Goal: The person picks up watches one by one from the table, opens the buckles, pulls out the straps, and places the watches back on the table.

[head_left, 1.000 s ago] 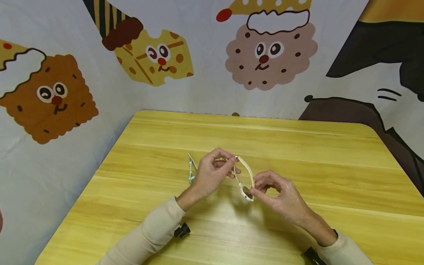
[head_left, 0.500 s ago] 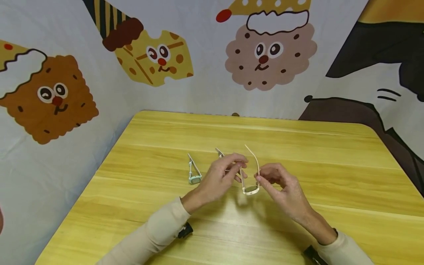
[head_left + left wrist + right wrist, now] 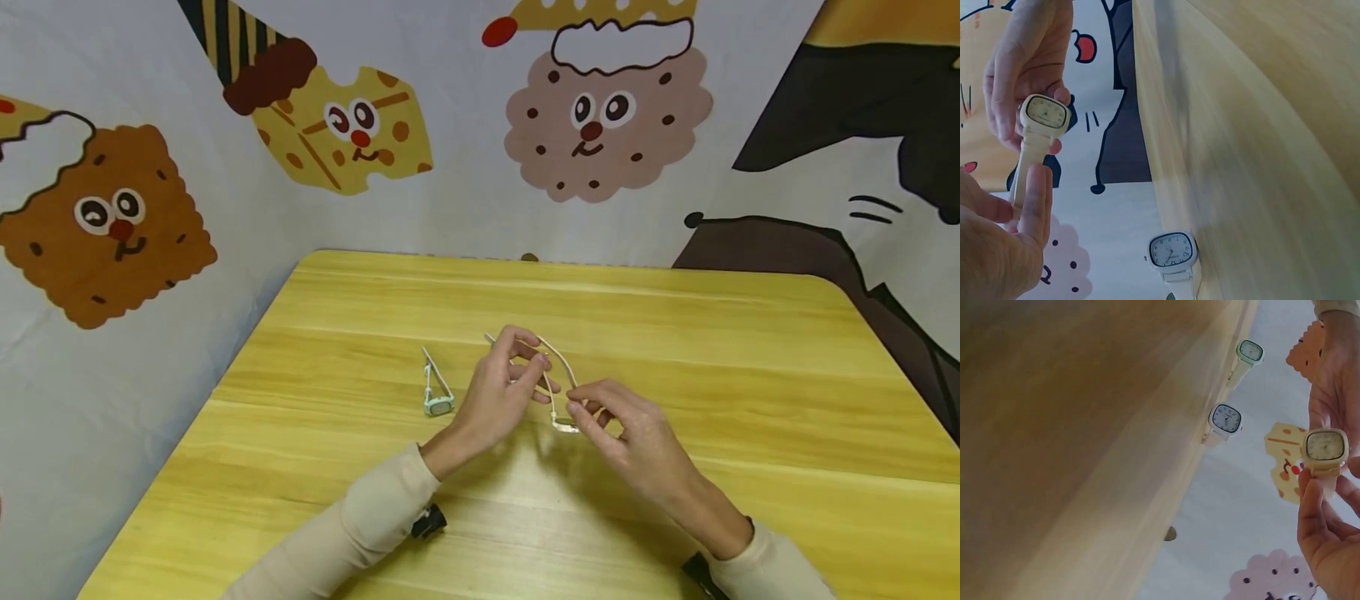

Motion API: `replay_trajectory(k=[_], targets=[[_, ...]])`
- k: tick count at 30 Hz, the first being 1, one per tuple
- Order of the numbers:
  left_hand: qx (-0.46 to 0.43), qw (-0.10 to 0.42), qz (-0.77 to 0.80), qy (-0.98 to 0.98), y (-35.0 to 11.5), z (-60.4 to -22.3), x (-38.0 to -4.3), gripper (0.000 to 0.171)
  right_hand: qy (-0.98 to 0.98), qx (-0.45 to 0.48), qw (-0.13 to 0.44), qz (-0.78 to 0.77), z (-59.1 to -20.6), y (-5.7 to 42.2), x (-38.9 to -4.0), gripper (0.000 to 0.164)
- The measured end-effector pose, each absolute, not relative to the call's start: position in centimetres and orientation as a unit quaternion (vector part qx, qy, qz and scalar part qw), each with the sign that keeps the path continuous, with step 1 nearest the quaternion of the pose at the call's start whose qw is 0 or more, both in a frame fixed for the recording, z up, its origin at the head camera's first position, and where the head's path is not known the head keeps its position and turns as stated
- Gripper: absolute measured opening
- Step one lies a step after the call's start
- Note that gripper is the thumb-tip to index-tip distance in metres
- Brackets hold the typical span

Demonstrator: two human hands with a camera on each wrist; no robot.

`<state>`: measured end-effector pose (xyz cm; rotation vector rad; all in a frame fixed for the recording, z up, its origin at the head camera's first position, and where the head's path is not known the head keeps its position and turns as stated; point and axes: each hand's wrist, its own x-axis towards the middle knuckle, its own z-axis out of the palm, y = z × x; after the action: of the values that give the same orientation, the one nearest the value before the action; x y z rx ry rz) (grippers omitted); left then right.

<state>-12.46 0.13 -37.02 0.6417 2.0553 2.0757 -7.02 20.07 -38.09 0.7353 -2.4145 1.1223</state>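
Note:
Between both hands, above the table, is a cream wristwatch [image 3: 564, 425] with its strap unfastened. My left hand [image 3: 493, 396] pinches one length of the strap between thumb and fingers. With thumb and fingertips, my right hand [image 3: 637, 433] grips the watch close to its case. The squarish dial [image 3: 1046, 114] with a dark outline faces up in the left wrist view. A mint-green watch [image 3: 438, 406] stands on the table left of my left hand. Mostly hidden behind that hand in the head view is a white watch [image 3: 1225, 419], plain in both wrist views.
The light wood table [image 3: 300, 467] runs back to a white cloth backdrop [image 3: 465, 208] printed with cartoon biscuits and cheese. Black wrist mounts [image 3: 429, 522] sit under both sleeves.
The cream watch has been turned, its strap opening out and then drawing closer to my left hand. My right hand has shifted slightly left. The other watches have stayed put.

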Motion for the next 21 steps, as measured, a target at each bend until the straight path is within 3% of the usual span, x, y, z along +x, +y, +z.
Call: replay_trajectory(k=[4,9,16,21], targets=[[0.205,0.071,0.703,0.677,0.5,-36.9,-12.4,0.010,-0.876,0.252,0.215,0.351,-37.9,19.4,-6.8,0.018],[0.210,0.079,0.706,0.672,0.7,-37.0,-12.1,0.011,-0.893,0.233,0.245,0.296,-38.0,19.0,-6.9,0.030],[0.201,0.078,0.680,0.701,1.1,-37.2,-11.9,0.011,-0.907,0.200,0.278,0.246,-38.0,18.8,-7.1,0.021],[0.200,0.092,0.686,0.694,1.4,-37.3,-12.0,0.014,-0.912,0.191,0.266,0.246,-37.9,18.8,-7.1,0.014]])
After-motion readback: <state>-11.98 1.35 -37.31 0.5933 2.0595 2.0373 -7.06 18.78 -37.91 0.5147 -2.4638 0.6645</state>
